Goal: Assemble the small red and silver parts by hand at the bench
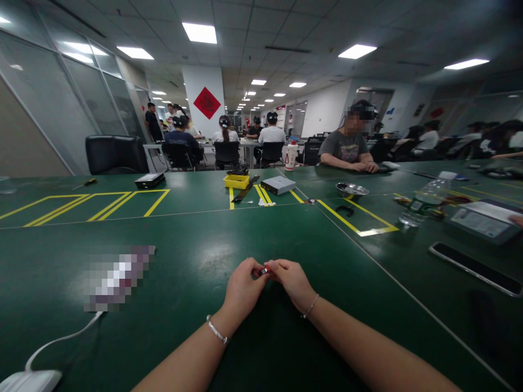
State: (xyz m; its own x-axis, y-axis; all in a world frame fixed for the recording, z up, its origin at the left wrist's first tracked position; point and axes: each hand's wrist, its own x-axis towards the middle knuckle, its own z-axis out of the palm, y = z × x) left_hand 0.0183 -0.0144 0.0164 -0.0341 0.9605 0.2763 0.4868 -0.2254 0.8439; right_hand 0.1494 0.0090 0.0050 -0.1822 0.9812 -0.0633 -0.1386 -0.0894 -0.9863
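My left hand (pixel 244 287) and my right hand (pixel 294 283) meet just above the green table (pixel 183 332), in front of me. Between their fingertips is a small red and silvery piece (pixel 265 270); its kind is too small to tell. The left fingers pinch its near left side, and the right thumb and fingers close on its right. My fingers cover most of it. A bracelet circles each wrist.
Left lies a blurred-out phone-like slab (pixel 122 277) on a white cable (pixel 61 342). Farther off are a yellow tray (pixel 236 182), a grey metal box (pixel 278 185), a metal bowl (pixel 352 189). A water bottle (pixel 427 201) and phone (pixel 476 268) lie right. A person (pixel 345 147) sits opposite.
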